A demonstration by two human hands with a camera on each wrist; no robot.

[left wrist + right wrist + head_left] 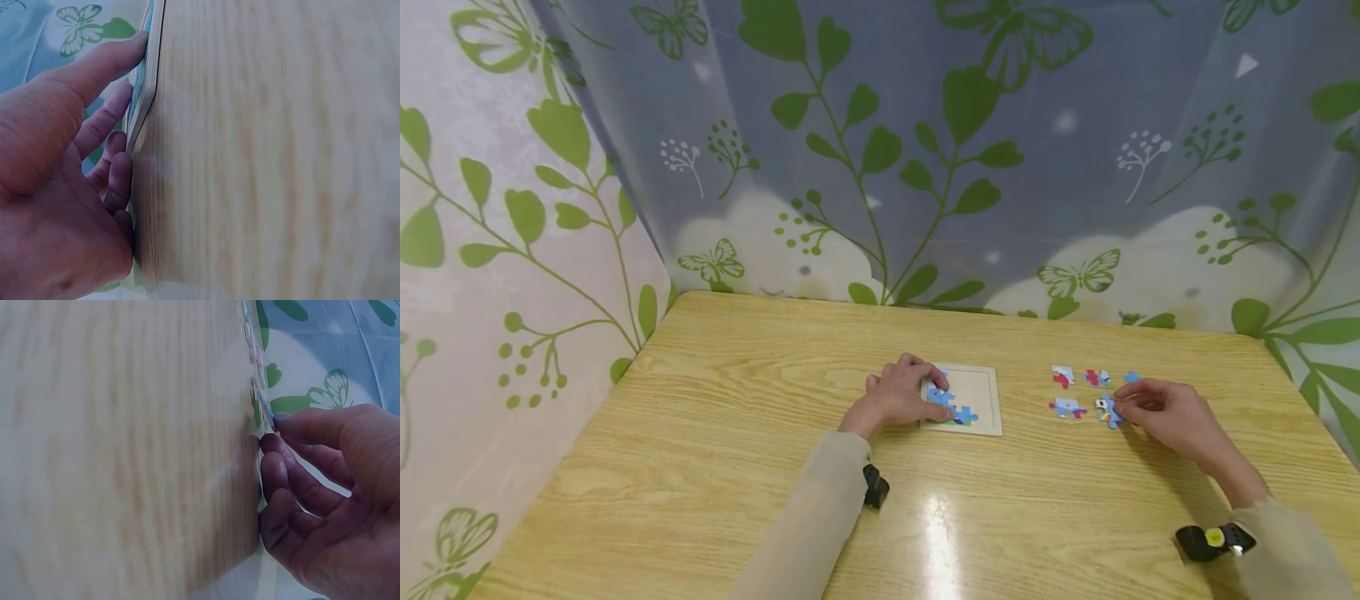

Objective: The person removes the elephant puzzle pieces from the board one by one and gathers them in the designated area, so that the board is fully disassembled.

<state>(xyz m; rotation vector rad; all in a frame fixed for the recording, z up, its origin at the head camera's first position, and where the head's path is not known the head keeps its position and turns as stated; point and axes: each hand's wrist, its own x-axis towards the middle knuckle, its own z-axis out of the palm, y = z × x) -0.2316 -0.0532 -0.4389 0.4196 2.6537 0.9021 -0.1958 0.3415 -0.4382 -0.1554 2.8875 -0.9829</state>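
Observation:
A square wooden puzzle tray [987, 396] lies flat on the table, with several joined blue and green pieces [967, 416] along its left and lower sides. My left hand [897, 395] rests at the tray's left edge. Its thumb and index finger touch the pieces, and in the left wrist view the other fingers [119, 181] bend beside the tray's edge. To the right, my right hand [1174, 414] pinches a blue jigsaw piece [1106, 411] between thumb and index finger. The right wrist view has this piece [265, 407] tilted up from the tabletop.
Around the right hand lie other loose pieces: a red and white one [1062, 376], a red one [1095, 378], a blue one [1131, 377] and a light blue one [1066, 407]. A leaf-patterned curtain [887, 208] hangs behind the wooden table [760, 375].

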